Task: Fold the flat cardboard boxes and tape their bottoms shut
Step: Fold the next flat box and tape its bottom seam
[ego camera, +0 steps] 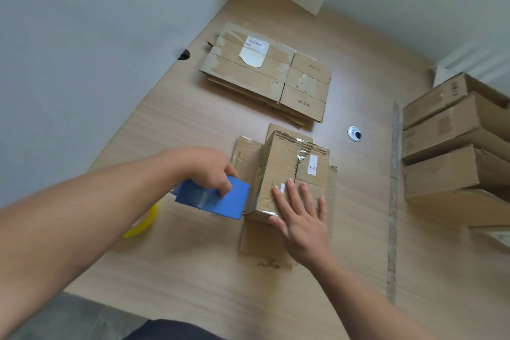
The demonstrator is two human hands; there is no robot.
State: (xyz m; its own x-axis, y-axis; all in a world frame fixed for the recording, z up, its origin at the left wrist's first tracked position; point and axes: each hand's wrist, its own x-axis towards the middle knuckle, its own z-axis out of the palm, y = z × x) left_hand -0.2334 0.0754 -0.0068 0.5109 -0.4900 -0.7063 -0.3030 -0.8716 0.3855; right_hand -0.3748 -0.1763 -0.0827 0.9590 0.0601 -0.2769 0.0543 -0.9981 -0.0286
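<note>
- The left hand (211, 171) holds a blue tape dispenser (214, 200) from above, with the fingers curled over its top edge and down its near face.
- The dispenser's front end touches the near left corner of the box (284, 165), where shiny clear tape wraps over the edge.
- The right hand (302, 218) lies flat on the box's upturned face, gripping nothing. Its fingers are straight and spread and its thumb is at the near edge.
- The box stands in the middle of the table (193, 270) with its closed flaps on top. Crinkled clear tape runs along the seam, and a white label (312, 165) reading "100" sits beside it.
- The box's other flaps splay flat on the table around its base, to the left, the far side, the right and the near side.
- A yellow tape roll (145, 222) lies on the table under the left forearm, which hides part of it.
- A stack of flat boxes (265, 77) lies farther back on the table, well apart from the box. Its top one carries a torn white shipping label.
- Folded boxes (447, 143) are piled at the right edge of the table.
- A long strip of clear tape (393, 201) runs along the table between the box and that pile.
- A round grommet (355, 134) is set into the tabletop just beyond the box, to its right.
</note>
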